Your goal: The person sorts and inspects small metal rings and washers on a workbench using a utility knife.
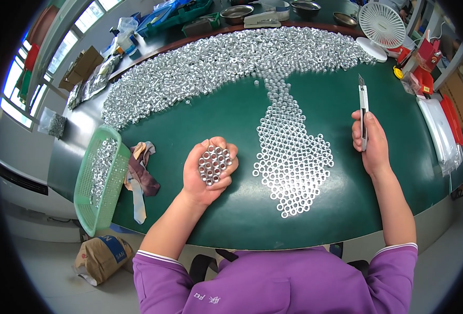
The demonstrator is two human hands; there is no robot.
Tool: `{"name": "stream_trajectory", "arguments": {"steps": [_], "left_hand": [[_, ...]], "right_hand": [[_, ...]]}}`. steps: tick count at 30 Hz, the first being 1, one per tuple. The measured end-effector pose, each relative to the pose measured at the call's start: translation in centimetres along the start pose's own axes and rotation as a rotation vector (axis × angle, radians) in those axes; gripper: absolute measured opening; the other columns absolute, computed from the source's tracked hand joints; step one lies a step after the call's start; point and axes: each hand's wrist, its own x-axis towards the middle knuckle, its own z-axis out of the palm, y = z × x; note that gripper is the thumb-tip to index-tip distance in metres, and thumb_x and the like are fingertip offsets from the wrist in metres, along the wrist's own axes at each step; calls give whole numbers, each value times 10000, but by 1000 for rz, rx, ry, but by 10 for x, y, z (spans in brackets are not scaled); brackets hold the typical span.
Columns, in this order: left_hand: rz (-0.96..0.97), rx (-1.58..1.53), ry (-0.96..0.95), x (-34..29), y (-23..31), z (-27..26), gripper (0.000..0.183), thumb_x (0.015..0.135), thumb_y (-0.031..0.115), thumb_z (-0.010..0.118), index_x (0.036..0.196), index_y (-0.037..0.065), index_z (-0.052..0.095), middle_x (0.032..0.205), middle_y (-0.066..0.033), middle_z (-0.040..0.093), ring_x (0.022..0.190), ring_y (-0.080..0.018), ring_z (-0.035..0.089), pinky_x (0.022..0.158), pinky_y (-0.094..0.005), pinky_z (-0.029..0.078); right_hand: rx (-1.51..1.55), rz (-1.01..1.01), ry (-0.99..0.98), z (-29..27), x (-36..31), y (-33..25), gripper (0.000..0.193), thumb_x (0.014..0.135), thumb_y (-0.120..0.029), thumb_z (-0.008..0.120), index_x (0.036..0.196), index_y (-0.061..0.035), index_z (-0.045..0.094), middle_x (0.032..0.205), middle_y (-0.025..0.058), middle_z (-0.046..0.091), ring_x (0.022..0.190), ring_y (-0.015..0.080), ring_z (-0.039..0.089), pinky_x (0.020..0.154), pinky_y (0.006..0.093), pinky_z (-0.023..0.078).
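My left hand (194, 177) is closed around a tight bunch of short silver metal rings (214, 163), their round openings facing up. In my right hand (375, 145) is a utility knife (364, 102), held upright with its blade out and pointing away from me. Between the two hands, a flat single layer of silver rings (294, 162) lies on the green table mat (216, 220), mostly with their holes up. It narrows at the far end into a long heap of similar metal rings (189, 73) that curves across the back of the table.
At the left edge stands a light green plastic basket (117, 175) with small metal parts inside, beside crumpled cloth rags (141, 175). A white fan (381, 25), red bins (425, 78) and clear plastic bags (438, 128) line the right side. Metal bowls (236, 13) sit behind the heap.
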Motion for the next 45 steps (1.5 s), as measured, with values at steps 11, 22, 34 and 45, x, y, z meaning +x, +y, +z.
{"name": "stream_trajectory", "arguments": {"steps": [11,22,34,45], "left_hand": [[-8,8,28,0,0,-2,293,933,318,412,927,47,522,892,-132,485,574,-128,417,291,-161,278],[-29,-32,-15,0,-3,-2,301,936,298,406,942,9,488,909,-148,462,597,-150,405,286,-168,276],[-55,179,84,-4,-5,9,258,919,279,439,884,37,521,874,-127,522,524,-128,435,281,-173,255],[-105,285,153,-4,-1,4,225,906,293,454,883,76,510,757,-92,509,466,-114,427,283,-182,252]], "right_hand": [[-34,-21,-6,-2,2,2,355,964,-373,389,1001,-47,527,652,-22,453,521,41,373,462,188,317],[-515,-374,-222,10,-22,-2,270,934,-267,497,1051,-44,596,702,-16,535,639,76,492,581,228,402],[-1125,-836,-514,95,-37,-34,205,800,-238,635,970,-125,628,708,30,549,687,213,565,578,343,462],[-1493,-1506,-571,134,-17,-77,194,652,-180,594,832,-112,622,741,-34,483,790,120,483,687,272,383]]}}
